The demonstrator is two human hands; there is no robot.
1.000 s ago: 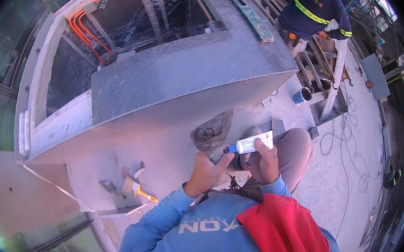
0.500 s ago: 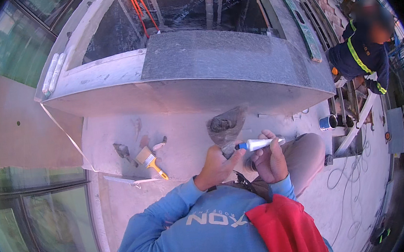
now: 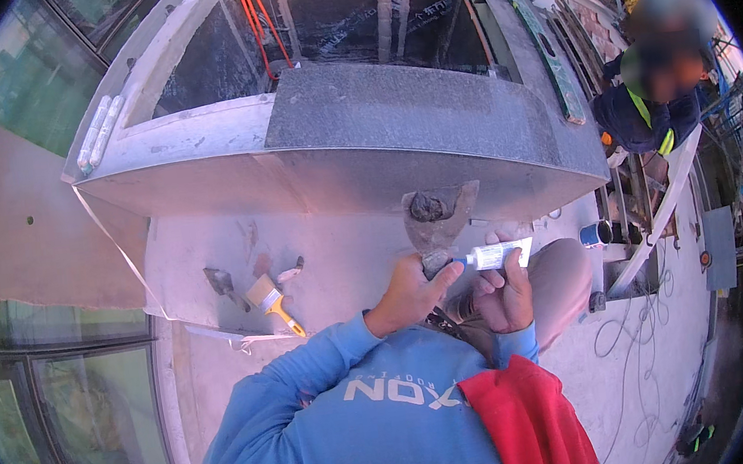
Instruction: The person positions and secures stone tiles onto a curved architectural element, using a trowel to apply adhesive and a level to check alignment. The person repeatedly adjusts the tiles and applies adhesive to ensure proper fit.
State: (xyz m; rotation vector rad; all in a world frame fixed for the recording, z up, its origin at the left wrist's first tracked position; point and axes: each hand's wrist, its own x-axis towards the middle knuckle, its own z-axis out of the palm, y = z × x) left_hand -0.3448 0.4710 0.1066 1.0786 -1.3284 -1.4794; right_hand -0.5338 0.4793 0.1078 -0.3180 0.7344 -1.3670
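Note:
My left hand (image 3: 405, 296) is closed round the handle of a putty knife (image 3: 459, 223). The knife's broad blade points away from me and carries a lump of dark grey paste (image 3: 428, 206). In my right hand (image 3: 507, 297) is a white squeeze tube (image 3: 501, 255), gripped between thumb and fingers. The tube's blue cap end (image 3: 465, 260) points left and lies against my left thumb and fingertips; whether the cap is loose I cannot tell. Both hands are close together, just short of the grey stone-slab box front (image 3: 339, 176).
On the floor to the left lie a paintbrush (image 3: 272, 304) with a yellow handle and a dirty scraper (image 3: 225, 284). A green spirit level (image 3: 543, 51) rests on the box's right rim. At right are a blue can (image 3: 595, 234), loose cable (image 3: 640, 331) and a co-worker (image 3: 645, 117).
My hands have shifted slightly right, bringing the putty knife with them. The tube has turned, showing its wide printed face. The co-worker has leaned lower.

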